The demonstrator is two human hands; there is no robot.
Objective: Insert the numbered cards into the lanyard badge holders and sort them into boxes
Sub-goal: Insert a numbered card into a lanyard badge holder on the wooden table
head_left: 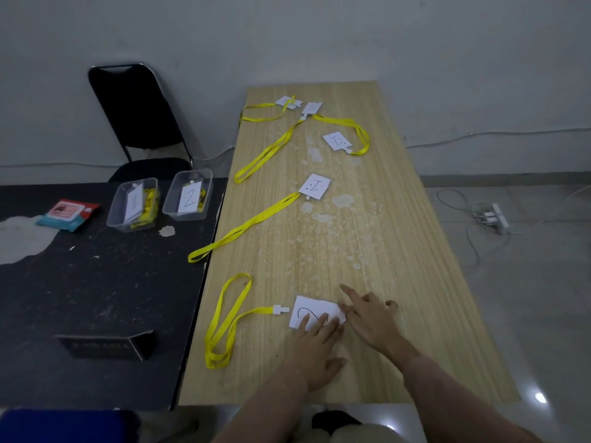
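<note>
At lower centre of the head view, the left hand (315, 350) presses flat, fingers spread, on the card marked 2 (315, 311), while the right hand (372, 318), forefinger extended, works its right edge; its yellow lanyard (224, 327) trails leftward. At upper left, box 1 (132, 204) and box 2 (188, 196) each hold a finished badge.

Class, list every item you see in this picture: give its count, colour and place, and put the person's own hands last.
Wooden table: one, light tan, right.
Dark table: one, black, left.
Yellow lanyards with white numbered cards: five, on the wooden table.
Clear plastic boxes: two, labelled 1 and 2, on the dark table.
Wipes packet: one, red and blue, dark table.
Folding chair: one, black, behind.
Power strip: one, white, floor.
Left hand: fingers on the nearest card.
Right hand: at that card's edge.
</note>
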